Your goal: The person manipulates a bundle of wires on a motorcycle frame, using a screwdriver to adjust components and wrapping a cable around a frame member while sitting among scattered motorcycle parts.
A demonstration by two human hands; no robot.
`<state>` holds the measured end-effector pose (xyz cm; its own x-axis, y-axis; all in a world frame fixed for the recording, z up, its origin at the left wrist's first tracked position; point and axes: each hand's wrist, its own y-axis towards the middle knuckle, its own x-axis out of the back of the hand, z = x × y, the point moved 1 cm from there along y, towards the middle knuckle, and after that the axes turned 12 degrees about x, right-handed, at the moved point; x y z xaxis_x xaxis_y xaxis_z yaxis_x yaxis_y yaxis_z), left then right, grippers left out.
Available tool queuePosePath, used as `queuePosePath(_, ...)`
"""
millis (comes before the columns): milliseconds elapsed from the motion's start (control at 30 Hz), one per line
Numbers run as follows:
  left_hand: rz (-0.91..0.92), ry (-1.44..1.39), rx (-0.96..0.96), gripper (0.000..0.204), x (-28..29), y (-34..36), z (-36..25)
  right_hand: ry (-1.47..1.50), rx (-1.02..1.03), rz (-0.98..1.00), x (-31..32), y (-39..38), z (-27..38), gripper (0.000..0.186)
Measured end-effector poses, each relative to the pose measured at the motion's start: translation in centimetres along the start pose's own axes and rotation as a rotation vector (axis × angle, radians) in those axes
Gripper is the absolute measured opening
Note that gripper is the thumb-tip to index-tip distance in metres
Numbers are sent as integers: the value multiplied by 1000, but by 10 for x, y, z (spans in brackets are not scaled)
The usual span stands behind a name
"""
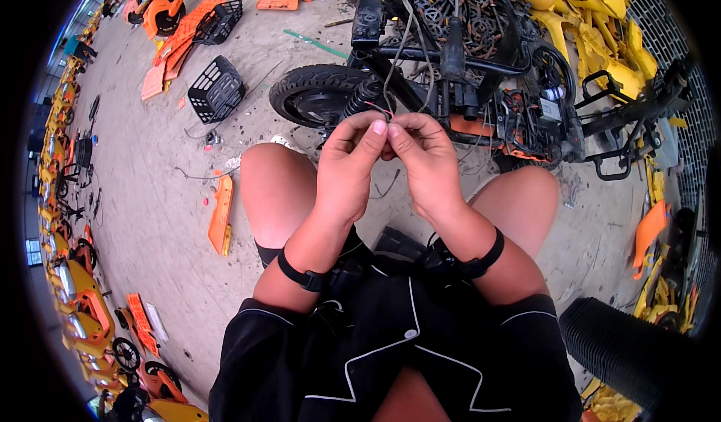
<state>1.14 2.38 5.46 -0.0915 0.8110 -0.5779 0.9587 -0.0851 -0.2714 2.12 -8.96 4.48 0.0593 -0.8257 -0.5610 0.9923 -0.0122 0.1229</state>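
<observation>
My left hand (354, 145) and my right hand (422, 150) meet in front of me, thumbs and fingertips pinched together. Thin wires (383, 108), one of them reddish, run into the pinch of both hands; their ends are hidden by my fingers. Just beyond stands a stripped black scooter frame (420, 55), with a dark cable (409, 27) hanging down from its top toward my hands. The scooter's black wheel (312, 97) lies to the left of my fingers, next to a coil spring shock absorber (366, 96).
Black plastic baskets (216, 90) and orange panels (221, 215) lie on the concrete floor at left. Yellow body panels (601, 24) are heaped at the far right. Rows of yellow scooters (86, 309) line the left side. A black ribbed object (623, 347) stands close at my right.
</observation>
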Motion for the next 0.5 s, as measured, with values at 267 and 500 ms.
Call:
queuePosePath(267, 15, -8, 33, 23, 2, 1, -2, -328, 160, 175, 11, 4, -4, 10)
queuePosePath(500, 57, -36, 82, 22, 3, 0, -7, -4, -3, 36, 3, 0, 4, 8)
